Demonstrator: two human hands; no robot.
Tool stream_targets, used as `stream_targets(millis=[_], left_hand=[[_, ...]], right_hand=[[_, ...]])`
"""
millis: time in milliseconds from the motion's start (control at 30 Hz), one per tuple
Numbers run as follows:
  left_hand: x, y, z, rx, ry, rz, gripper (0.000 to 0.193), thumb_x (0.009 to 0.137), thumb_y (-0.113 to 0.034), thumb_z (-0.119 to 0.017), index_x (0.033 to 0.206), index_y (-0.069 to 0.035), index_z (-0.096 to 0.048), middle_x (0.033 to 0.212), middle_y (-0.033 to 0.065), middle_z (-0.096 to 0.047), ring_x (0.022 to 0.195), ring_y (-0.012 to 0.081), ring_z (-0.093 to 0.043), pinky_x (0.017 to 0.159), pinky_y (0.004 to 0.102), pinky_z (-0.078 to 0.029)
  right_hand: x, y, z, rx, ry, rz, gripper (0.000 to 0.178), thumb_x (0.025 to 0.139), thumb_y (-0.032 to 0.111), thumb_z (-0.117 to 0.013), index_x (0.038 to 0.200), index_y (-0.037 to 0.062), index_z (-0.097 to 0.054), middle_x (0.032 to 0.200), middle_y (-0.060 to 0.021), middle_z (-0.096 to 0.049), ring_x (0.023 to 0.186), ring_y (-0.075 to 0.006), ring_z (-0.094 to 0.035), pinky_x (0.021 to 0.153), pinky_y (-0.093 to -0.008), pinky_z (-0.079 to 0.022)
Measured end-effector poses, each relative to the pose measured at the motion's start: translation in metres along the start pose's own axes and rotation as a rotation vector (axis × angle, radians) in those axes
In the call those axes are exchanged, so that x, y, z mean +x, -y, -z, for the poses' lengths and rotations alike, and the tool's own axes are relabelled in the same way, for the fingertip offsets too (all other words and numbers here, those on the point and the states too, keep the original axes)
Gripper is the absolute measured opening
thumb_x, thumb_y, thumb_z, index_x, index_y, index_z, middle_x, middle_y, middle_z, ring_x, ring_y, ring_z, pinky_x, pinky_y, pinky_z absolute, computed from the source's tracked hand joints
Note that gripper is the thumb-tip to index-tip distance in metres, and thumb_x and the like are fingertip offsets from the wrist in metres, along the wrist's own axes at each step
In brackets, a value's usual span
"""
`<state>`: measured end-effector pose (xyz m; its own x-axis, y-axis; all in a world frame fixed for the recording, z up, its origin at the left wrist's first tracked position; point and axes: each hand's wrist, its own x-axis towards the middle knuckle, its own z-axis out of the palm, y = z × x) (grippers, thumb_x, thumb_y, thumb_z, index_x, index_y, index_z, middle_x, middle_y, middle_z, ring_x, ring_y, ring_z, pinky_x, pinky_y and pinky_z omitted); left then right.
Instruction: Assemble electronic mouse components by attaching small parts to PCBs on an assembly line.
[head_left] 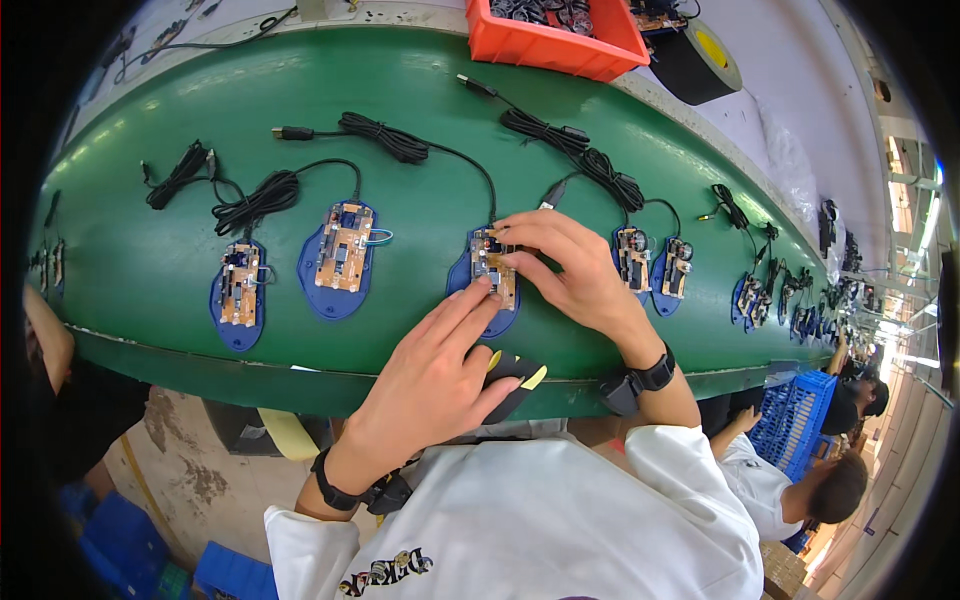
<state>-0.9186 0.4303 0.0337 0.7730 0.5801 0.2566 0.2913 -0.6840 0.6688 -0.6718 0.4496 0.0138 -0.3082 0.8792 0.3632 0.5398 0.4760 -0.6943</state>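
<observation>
In front of me on the green worktop lies a blue computer mouse base (459,277) carrying a tan circuit board (507,284), its black cable running away from me. The fingertips of my left hand (425,385) press together on the board's left side. A black object with yellow edges (512,382) sits by that thumb, partly covered; I cannot make out how it is held. My right hand (570,265) is closed, thumb and index finger pinching at the board's far right part. What lies between those fingertips is too small to tell.
Two similar mouse bases with boards (338,262) lie to the left, two more (672,275) close on the right, and several farther right. Coiled black cables (385,135) stretch behind them. An orange bin (560,45) and a black roll with yellow core (697,62) stand beyond. Other people (790,490) sit nearby.
</observation>
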Motion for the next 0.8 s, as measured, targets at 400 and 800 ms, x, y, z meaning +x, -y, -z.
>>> stream_targets(millis=[400, 800], left_hand=[[0.006, -0.006, 0.001, 0.004, 0.035, 0.046, 0.041, 0.083, -0.023, -0.088, 0.077, 0.010, -0.065, 0.136, 0.0265, -0.068, 0.142, 0.0434, -0.058, 0.113, 0.0534, -0.053], [0.008, -0.004, 0.006, -0.093, 0.015, 0.081, 0.032, 0.083, -0.014, -0.089, 0.086, 0.010, -0.068, 0.131, 0.0230, -0.072, 0.137, 0.0419, -0.063, 0.109, 0.0495, -0.055]], right_hand=[[0.000, 0.002, -0.003, -0.162, -0.005, -0.006, 0.028, 0.085, 0.009, -0.083, 0.111, 0.0014, -0.074, 0.109, -0.0088, -0.069, 0.095, -0.0307, -0.069, 0.081, -0.0421, -0.056], [0.011, 0.014, 0.000, -0.527, 0.121, -0.082, 0.043, 0.096, 0.021, -0.070, 0.135, 0.0025, -0.068, 0.129, -0.0152, -0.059, 0.107, -0.0335, -0.060, 0.089, -0.0452, -0.050]])
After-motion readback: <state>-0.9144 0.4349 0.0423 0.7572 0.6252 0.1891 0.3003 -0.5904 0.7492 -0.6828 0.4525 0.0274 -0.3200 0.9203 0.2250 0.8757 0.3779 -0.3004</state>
